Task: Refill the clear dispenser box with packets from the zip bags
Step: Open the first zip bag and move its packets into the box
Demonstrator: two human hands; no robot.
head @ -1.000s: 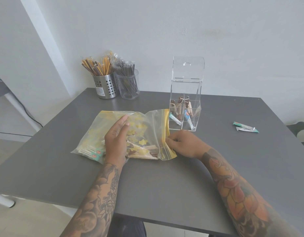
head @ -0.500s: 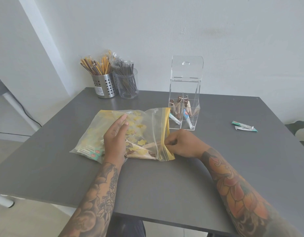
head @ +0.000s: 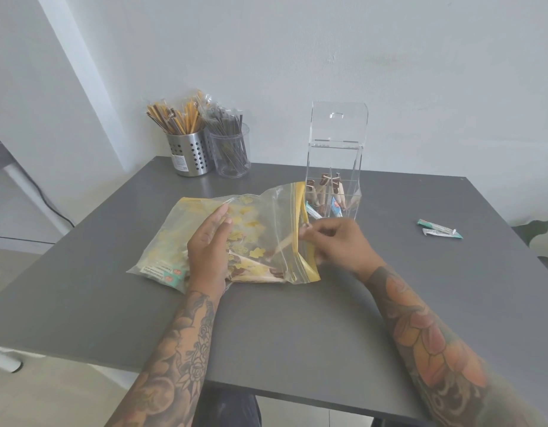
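Grey desk (head: 297, 328) against a plain white wall, and that's where everything sits. Starting from the grip: the right hand (head: 340, 245) has its fingers curled in a pinch on a slim tan packet (head: 289, 241) at the yellow-edged mouth of the zip bag (head: 266, 217), the packet half in and half out, angled up toward the hand. I'd judge it is being drawn out through the opening. The left hand (head: 209, 245) lies flat on top of the bag with fingers straight, holding nothing; it looks to be pinning the plastic down so the bag does not slide along with the pull.

Under that bag, at its near left corner, packets with teal ends (head: 167, 274) show through a second layer of plastic, though I can't tell for sure how the bags are stacked.

Just beyond the bag's mouth stands the clear dispenser box (head: 334, 180), lid tipped up and open, close enough for a short carry. A few brown and blue-marked packets lean inside its compartments, which have plenty of room left, so the refill seems early.

Well off to the right lie two loose teal-and-white packets (head: 439, 232). At the back left stand a perforated steel cup of stick packets (head: 189, 152) and a clear cup (head: 231, 152) beside it.
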